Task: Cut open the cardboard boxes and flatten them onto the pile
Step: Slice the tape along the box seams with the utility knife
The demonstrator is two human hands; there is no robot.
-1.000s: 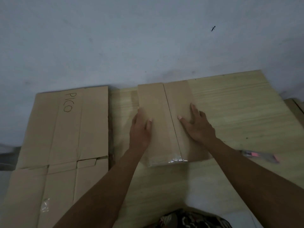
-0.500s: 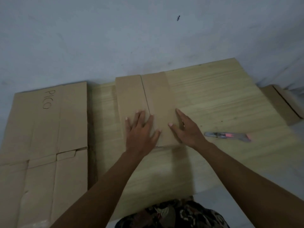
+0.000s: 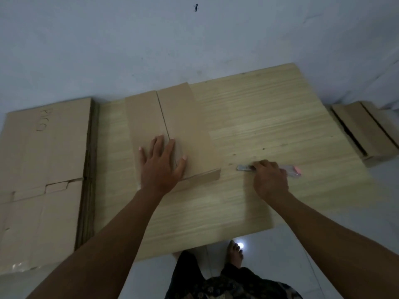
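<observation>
Wooden board [image 3: 248,130]: pale grained panel lying flat on the white floor [image 3: 323,255], its far edge near the grey wall [image 3: 151,39]; taken here as the landmark.

Cardboard box [image 3: 172,117]: closed, on the board's left half, its centre seam running away from the viewer, near end facing the person.

Left hand [image 3: 160,164]: palm down on the box's near end, fingers spread and straight, pressing across the seam (thumb towards the board's middle).

Box cutter [image 3: 245,168]: lying on the board right of the box, well apart from it; metal end pointing towards the box, pinkish end [image 3: 294,170] towards the board's right edge.

Right hand [image 3: 269,178]: over the cutter's middle, fingers curled down onto it and touching it; whether they actually grip it cannot be told.

Pile of flattened cardboard [image 3: 43,169]: off the board's left edge, just beside it, several sheets deep, handwriting near the far corner (blurred).

Second cardboard box [image 3: 364,130]: on the floor beyond the board's right edge, near the wall.

Bare foot [image 3: 235,253]: on the floor at the board's near edge, above dark patterned clothing [image 3: 226,285].
</observation>
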